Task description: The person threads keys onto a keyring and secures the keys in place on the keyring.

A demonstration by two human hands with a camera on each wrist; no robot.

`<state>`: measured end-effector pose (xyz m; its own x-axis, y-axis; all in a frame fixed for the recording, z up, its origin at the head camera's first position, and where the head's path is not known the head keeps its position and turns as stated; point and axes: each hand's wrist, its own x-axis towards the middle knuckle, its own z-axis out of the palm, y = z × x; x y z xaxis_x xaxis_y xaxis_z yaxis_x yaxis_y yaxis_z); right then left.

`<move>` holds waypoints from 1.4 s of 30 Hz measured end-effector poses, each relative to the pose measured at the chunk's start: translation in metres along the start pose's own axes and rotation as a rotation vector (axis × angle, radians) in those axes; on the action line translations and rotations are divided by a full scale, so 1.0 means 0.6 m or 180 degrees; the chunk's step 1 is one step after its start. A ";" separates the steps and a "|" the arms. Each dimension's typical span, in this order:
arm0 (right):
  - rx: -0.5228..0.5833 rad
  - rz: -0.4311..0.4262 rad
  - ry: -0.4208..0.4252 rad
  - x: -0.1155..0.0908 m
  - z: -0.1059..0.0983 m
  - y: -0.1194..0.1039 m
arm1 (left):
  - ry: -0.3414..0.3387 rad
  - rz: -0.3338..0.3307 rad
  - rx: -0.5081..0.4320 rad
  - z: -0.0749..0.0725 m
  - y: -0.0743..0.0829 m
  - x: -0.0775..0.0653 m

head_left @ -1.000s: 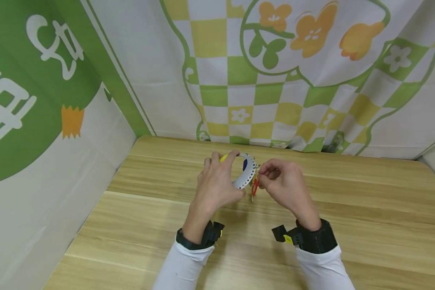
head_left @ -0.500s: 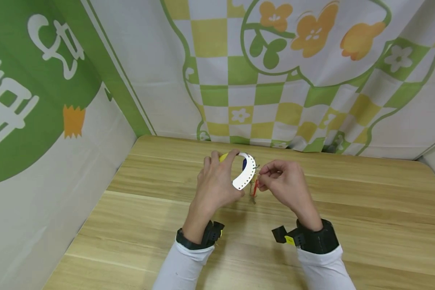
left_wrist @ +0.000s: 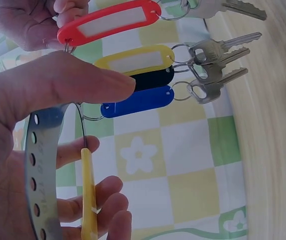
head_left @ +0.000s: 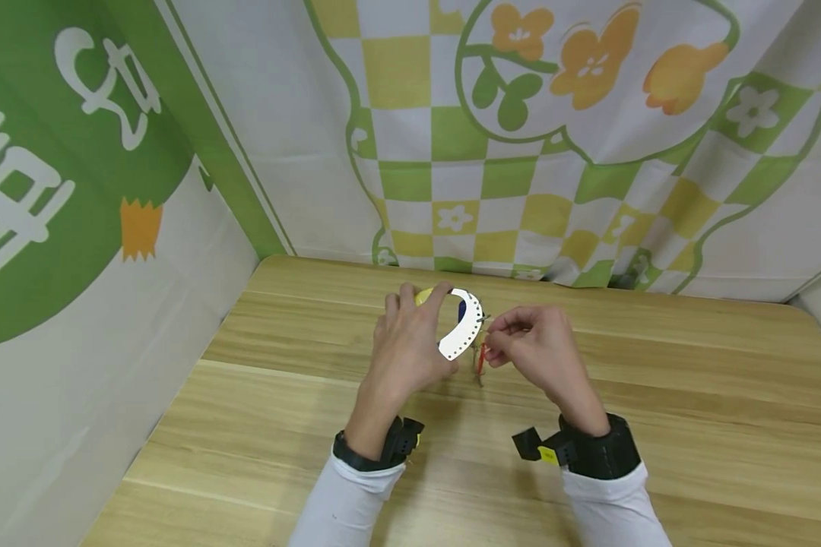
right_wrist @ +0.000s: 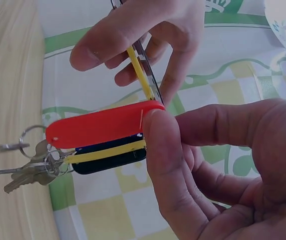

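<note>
My left hand (head_left: 407,342) grips a large key ring, a curved metal plate (head_left: 467,330) with a row of holes and a yellow-sleeved wire (left_wrist: 88,195). The left thumb lies across the plate's end. Yellow (left_wrist: 137,59), black (left_wrist: 155,78) and blue (left_wrist: 137,101) key tags hang there, each with a key (left_wrist: 208,92) on a small split ring. My right hand (head_left: 537,342) pinches one end of a red key tag (right_wrist: 97,124), whose key (left_wrist: 245,7) dangles from the other end. Whether the red tag's small ring is on the big ring is hidden by the fingers.
Below the hands lies a wood-grain table (head_left: 280,441). A printed green, yellow and white curtain (head_left: 451,175) stands behind it, and a green and white sheet (head_left: 144,327) closes the left side. Black camera straps sit on both wrists.
The metal plate has tilted a little, so its face now looks bright white instead of grey. The red tag has turned slightly edge-on in the right fingers. Both hands stay nearly in place.
</note>
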<state>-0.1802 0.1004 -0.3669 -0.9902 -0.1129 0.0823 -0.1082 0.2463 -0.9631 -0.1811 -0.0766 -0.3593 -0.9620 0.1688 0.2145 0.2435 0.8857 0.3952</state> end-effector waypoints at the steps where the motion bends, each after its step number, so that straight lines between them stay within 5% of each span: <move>1: 0.0003 0.0017 -0.0008 0.000 0.000 0.000 | 0.0010 0.0011 0.0000 0.000 0.000 0.000; 16: 0.0009 -0.0012 -0.0217 -0.002 0.004 -0.001 | 0.0053 0.0114 0.0045 0.000 -0.001 0.000; 42: -0.0211 0.0198 -0.0202 -0.001 0.016 -0.005 | 0.0158 0.0110 0.0218 0.001 -0.001 0.002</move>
<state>-0.1783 0.0904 -0.3665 -0.9878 -0.1556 0.0044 -0.0542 0.3175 -0.9467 -0.1822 -0.0769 -0.3598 -0.9455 0.1797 0.2717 0.2659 0.9076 0.3250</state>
